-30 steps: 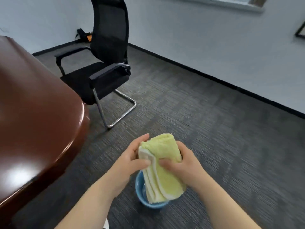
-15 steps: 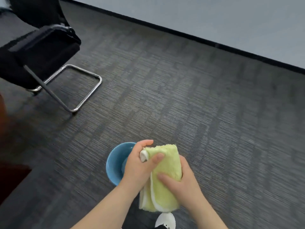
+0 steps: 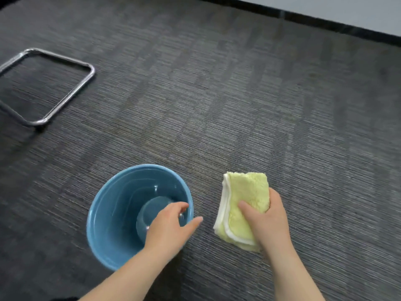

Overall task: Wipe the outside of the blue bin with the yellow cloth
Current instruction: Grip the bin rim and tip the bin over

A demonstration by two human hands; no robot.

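A round blue bin [image 3: 112, 213] stands upright on the dark carpet, its empty inside facing me. My left hand [image 3: 171, 227] hovers at its right rim, fingers apart over the opening and thumb outside the rim, holding nothing. To the right of the bin, my right hand [image 3: 267, 220] grips a folded yellow cloth [image 3: 245, 196] with a white border. The cloth hangs above the carpet, apart from the bin.
The chrome sled base of a chair [image 3: 65, 92] lies on the carpet at the upper left. A black skirting board [image 3: 325, 20] and pale wall run along the top right. Grey carpet [image 3: 217, 105] spreads between them.
My left hand has let go of the cloth and moved left to the bin's rim. My right hand carried the cloth to the right. The view tilted down, dropping the chair seat from sight.
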